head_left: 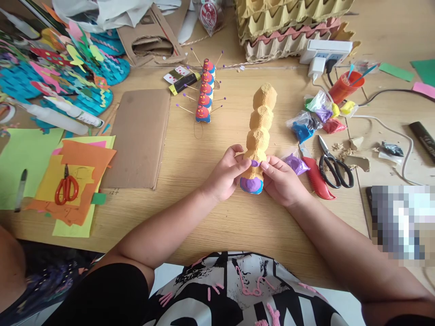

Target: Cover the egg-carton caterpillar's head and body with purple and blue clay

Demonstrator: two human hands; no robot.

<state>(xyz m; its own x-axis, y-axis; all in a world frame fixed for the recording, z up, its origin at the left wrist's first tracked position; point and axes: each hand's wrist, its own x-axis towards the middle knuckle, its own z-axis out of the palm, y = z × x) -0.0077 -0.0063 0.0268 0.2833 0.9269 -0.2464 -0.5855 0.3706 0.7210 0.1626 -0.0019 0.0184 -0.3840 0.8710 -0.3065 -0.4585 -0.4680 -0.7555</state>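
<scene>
A bumpy strip of yellow egg carton stands out between my hands over the table; its near end is covered with purple clay and a blue edge. A small purple clay piece lies across the strip just above that end. My left hand is closed on the strip's left side, thumb at the small piece. From the right, my right hand pinches the same place. Behind to the left stands a finished-looking red and blue caterpillar with purple-tipped sticks.
Bags of clay, black scissors and a red-handled knife lie right. Cardboard, coloured paper and orange scissors are left. Egg trays are stacked behind. A person's leg shows lower left.
</scene>
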